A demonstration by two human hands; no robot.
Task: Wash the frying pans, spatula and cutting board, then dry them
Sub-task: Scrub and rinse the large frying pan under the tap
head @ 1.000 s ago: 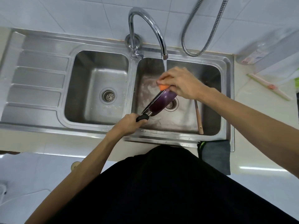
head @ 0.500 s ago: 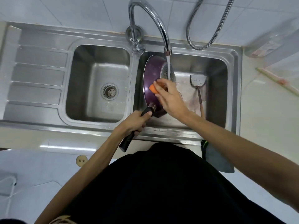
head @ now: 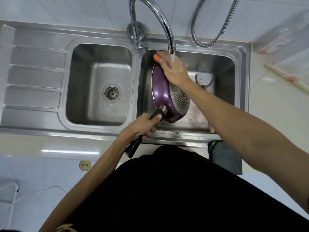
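From the head camera, the frying pan [head: 160, 91] stands on its edge in the right basin of the sink [head: 240, 77], with its purple outer wall facing left and its dotted metal underside facing right. Its long axis runs from the black handle [head: 135, 144], which sticks out over the front rim toward the person, up and away to the far rim under the tap [head: 157, 17]. The left hand [head: 142, 126] is clenched around the handle just where it joins the pan body, propping the pan upright. The right hand [head: 173, 71] reaches across the underside to the far rim, the end opposite the handle, and lies in the running water [head: 172, 58]. It is blurred, but it appears to be grasping an orange sponge [head: 156, 58], which pokes out past the fingertips at the top edge of the pan. So the right hand is the one on the pan body and the left only steadies it. Any further scrubbing would likely travel down along the rim or across the underside toward the handle, and the left wrist would turn to present a fresh face. The spatula [head: 204, 79] lies in the same basin, just right of the right wrist and not touching the pan. I cannot make out the cutting board with certainty. A grey cloth [head: 225, 158] hangs at the counter front on the right, which suggests drying has not yet begun.
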